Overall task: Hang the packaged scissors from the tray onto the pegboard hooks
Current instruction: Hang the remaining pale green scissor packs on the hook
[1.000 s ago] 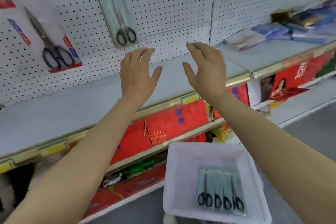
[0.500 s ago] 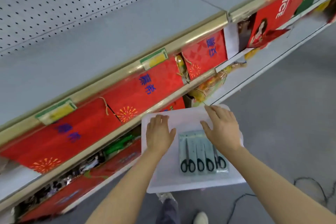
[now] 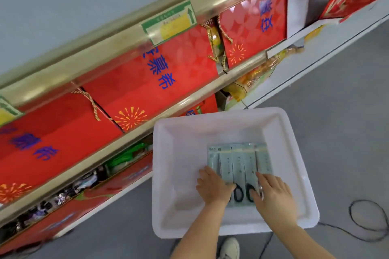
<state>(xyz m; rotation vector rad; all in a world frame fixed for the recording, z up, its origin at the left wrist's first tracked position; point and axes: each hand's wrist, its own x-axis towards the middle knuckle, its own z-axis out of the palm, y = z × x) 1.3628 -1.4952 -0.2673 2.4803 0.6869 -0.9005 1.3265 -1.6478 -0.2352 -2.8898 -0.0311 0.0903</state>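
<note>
Inside the white tray (image 3: pixel 179 174), a row of packaged scissors (image 3: pixel 240 166) lay flat on the floor of the container, side by side, pale green cards uppermost and black handle loops toward the person. The left hand (image 3: pixel 213 189) rested on the leftmost packs, fingers fairly straight, palm down; whether it gripped anything could not be told. The right hand (image 3: pixel 273 195) lay on the rightmost packs, fingers extended over the handles, likewise with no grasp discernible through the motion blur. The rest of the tray floor showed only bare white plastic. The tray stood beside the shelving unit, above a grey floor (image 3: pixel 347 111). Red gift boxes (image 3: pixel 147 82) with blue characters filled the shelf behind a gold edge rail (image 3: pixel 117 48) bearing a green-and-yellow price tag (image 3: pixel 170 22). A black cable (image 3: pixel 366 221) lay right of the tray, and a white shoe (image 3: pixel 230 247) showed below it.
</note>
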